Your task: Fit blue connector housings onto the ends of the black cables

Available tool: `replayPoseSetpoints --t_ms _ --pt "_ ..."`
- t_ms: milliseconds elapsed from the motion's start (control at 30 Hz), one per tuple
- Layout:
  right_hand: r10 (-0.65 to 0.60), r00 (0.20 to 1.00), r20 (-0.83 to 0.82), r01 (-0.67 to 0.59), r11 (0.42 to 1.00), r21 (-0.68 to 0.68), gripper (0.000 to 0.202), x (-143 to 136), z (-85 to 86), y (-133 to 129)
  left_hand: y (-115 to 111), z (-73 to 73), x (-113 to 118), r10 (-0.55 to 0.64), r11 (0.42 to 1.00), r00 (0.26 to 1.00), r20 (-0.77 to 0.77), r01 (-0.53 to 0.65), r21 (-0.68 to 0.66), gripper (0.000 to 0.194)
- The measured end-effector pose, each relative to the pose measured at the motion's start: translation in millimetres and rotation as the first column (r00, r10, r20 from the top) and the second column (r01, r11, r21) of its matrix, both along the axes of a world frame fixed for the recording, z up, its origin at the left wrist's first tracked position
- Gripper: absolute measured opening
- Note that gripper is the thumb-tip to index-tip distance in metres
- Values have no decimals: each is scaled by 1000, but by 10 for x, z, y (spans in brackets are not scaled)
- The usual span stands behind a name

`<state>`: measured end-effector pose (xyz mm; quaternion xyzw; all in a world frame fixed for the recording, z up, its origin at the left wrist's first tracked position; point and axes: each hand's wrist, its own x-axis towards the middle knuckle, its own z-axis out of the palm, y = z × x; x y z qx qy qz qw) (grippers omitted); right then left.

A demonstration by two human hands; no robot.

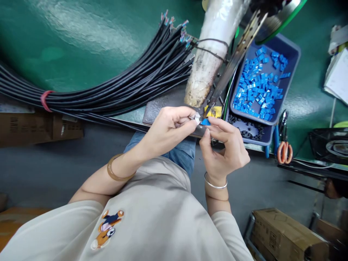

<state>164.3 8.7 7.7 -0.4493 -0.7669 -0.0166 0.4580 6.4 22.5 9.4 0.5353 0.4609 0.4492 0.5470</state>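
Note:
My left hand (pixel 174 125) pinches a small white and metallic piece (pixel 197 118) between thumb and forefinger. Close against it is a small blue plastic part (pixel 205 122), at the fingertips of my right hand (pixel 224 143), whose thumb and forefinger close on it. The tip of a long metal soldering iron (pixel 225 78) comes down from above, right over the two pieces; contact cannot be made out. A yellow sponge-like block (pixel 214 111) lies just behind my right fingers.
Black cables (pixel 122 90) with stripped ends, tied by a red band (pixel 46 100), lie at left. A foil-wrapped tube (pixel 209 54) hangs above my hands. At right are a bin (pixel 295 54) of blue parts, a lower tray (pixel 268 139) with black bits, and orange-handled scissors (pixel 285 152).

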Motion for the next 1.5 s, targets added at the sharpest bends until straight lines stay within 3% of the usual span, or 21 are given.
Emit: replayPoseSetpoints --t_ms 300,533,833,1300,1500 --pt "29 999 22 -28 999 -26 16 36 -32 -31 14 -21 -9 -71 997 997 3 71 -32 16" --pt "31 1000 6 -31 999 -29 18 20 -31 -7 9 -45 -5 -49 998 999 9 50 -33 15" --pt "-14 998 54 17 998 -63 13 15 33 -5 7 37 14 42 999 999 -8 -42 6 9" --pt "28 999 21 -27 998 -58 18 16 0 -34 19 18 -2 -23 999 997 -68 25 32 13" --pt "-11 1000 0 11 998 -58 15 34 -7 -20 -20 -35 -15 -25 1000 1000 -6 25 8 12"
